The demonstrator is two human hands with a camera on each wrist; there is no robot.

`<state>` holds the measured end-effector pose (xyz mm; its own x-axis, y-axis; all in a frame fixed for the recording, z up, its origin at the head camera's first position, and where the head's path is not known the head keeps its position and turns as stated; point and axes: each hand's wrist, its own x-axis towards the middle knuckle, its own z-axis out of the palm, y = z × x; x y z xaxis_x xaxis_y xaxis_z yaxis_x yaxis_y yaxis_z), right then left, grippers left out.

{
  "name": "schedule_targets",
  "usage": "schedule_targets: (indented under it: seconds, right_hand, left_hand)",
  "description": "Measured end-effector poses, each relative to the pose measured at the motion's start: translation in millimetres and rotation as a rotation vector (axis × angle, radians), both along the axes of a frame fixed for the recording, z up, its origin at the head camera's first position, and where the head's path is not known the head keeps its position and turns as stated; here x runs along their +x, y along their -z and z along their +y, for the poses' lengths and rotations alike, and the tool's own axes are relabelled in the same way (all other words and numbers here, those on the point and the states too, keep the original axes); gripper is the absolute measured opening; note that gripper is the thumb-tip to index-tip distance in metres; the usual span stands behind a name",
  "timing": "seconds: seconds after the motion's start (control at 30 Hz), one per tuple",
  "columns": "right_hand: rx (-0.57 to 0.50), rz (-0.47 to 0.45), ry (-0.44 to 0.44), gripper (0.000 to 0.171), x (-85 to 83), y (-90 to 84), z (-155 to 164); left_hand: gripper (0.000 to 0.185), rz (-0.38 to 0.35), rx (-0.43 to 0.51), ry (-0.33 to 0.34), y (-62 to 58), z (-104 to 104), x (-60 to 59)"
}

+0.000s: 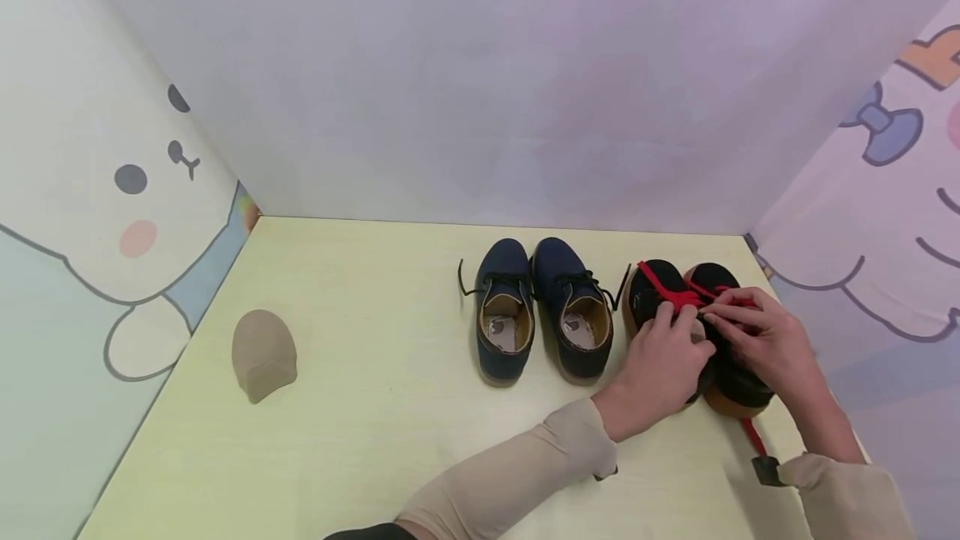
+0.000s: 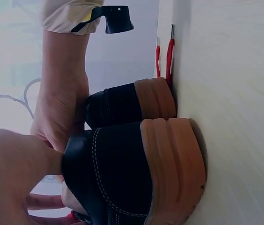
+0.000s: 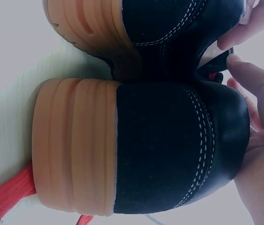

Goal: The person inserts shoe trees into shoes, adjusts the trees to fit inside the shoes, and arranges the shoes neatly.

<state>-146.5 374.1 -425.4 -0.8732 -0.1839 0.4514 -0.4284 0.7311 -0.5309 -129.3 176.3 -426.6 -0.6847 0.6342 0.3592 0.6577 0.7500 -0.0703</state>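
Observation:
A pair of black shoes (image 1: 723, 373) with tan soles and red laces (image 1: 675, 294) stands at the table's right side, heels toward me. Both hands work at the laces over the shoe openings. My left hand (image 1: 678, 319) lies over the left shoe, its fingers curled onto a red lace. My right hand (image 1: 716, 319) pinches a red lace over the right shoe. The left wrist view shows both heels (image 2: 122, 178) and loose red lace ends (image 2: 169, 51) on the table. In the right wrist view the black heel (image 3: 169, 150) fills the frame, with my right hand (image 3: 263, 140) behind it.
A pair of navy lace-up shoes (image 1: 540, 311) stands just left of the black pair. A beige rounded object (image 1: 262, 354) lies at the left of the pale yellow table (image 1: 375, 440). Walls close in the back and both sides. A red lace end (image 1: 752, 436) trails toward me.

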Motion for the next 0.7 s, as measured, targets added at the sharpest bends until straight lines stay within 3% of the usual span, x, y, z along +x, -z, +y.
schedule_targets:
  seconds: [0.2,0.43,0.6,0.7]
  right_hand:
    - [-0.028,0.000,-0.006,0.021,1.0,0.7,0.3]
    - [-0.017,0.031,-0.006,0.024,1.0,2.3,-0.3]
    - [-0.028,0.049,0.001,0.025,0.7,4.1,-1.5]
    - [-0.014,0.054,0.012,0.024,0.3,4.7,-2.1]
  left_hand:
    - [0.027,-0.044,0.086,-0.009,0.6,2.7,-1.4]
    - [0.024,-0.075,0.071,-0.012,2.3,3.5,1.6]
    - [0.032,-0.020,0.073,-0.013,2.9,-1.0,-1.4]
    - [0.037,-0.028,0.167,-0.003,3.6,-7.6,-8.1]
